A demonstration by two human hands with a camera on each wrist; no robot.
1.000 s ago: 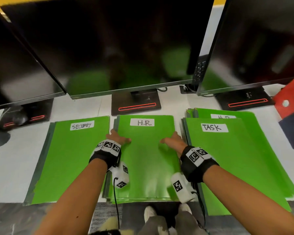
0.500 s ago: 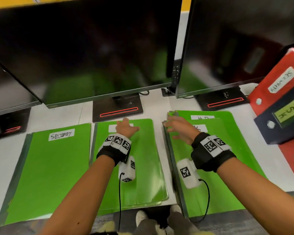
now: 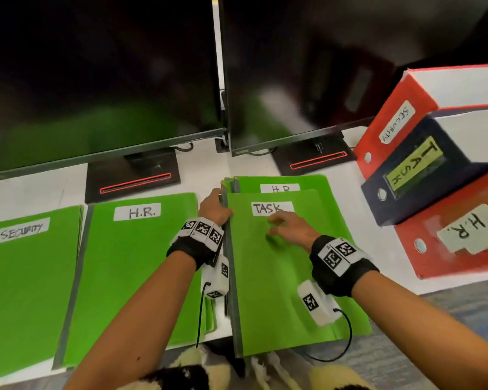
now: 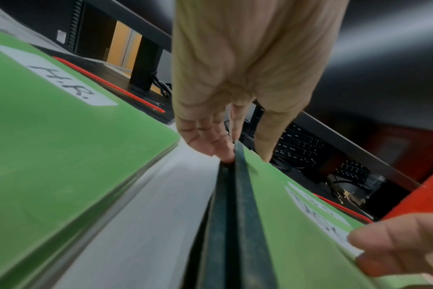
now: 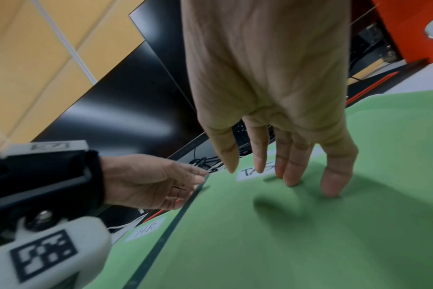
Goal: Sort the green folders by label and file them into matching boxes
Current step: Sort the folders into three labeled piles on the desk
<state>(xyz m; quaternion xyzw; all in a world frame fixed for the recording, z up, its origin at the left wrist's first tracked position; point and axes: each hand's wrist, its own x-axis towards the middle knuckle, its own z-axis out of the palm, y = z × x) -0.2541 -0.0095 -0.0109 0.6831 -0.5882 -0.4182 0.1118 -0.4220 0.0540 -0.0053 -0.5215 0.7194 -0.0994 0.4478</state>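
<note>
Head view: straight-fingered left hand (image 3: pixel 213 208) touches the spine of the right-side green card folder labelled TASK (image 3: pixel 265 282), right hand (image 3: pixel 290 226) pressing extended fingers on its cover; lifting could drag the green H.R.-labelled folder beneath (image 3: pixel 313 181) along.

Four labelled green folders show, SECURITY (image 3: pixel 31 277), H.R. (image 3: pixel 130 263), TASK (image 3: pixel 279 291) and a second H.R. (image 3: pixel 307 182), plus three boxes (image 3: pixel 392 130) (image 3: pixel 417 175) (image 3: pixel 462 243), two monitors (image 3: pixel 96 80) (image 3: pixel 307 66) and two hands (image 3: pixel 213 206) (image 3: pixel 290 229).

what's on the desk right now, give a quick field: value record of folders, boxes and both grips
left pile: SECURITY folder
middle pile: H.R. folder
right pile: TASK folder on top, second H.R. folder under it
boxes: SECURITY box, TASK box, H.R. box, at right
left grip: at TASK folder's spine edge, pinch unclear
right grip: fingertips on TASK folder's cover
</note>
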